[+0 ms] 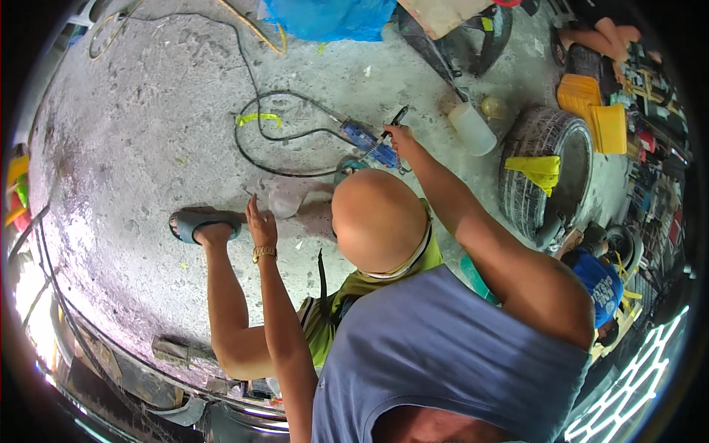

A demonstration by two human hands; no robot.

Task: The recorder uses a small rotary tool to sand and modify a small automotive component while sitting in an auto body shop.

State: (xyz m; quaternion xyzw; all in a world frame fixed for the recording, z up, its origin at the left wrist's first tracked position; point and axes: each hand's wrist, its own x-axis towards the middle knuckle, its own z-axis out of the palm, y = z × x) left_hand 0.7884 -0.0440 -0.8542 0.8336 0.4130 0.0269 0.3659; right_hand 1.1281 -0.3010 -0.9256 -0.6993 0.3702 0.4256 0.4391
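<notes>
My right hand (399, 140) is closed around a slim black-handled tool (399, 116), its thin end slanting down toward a blue corded power tool (377, 148) on the floor. I cannot make out the slim tool's exact kind. My left hand (261, 224), with a gold watch on its wrist, hovers low over the floor with fingers stretched out and apart. Just beside it stands a translucent plastic cup (286, 200). A tiny thin thing shows near the left fingertips; whether they touch it is unclear. My bent knee hides part of the floor between both hands.
A black cord (247, 159) loops left of the power tool. To the right are a tyre (528, 188) with a yellow cloth (538, 171), a whitish container (473, 129) and yellow bins (591, 111). A blue plastic sheet (329, 16) lies ahead. Other people are at right.
</notes>
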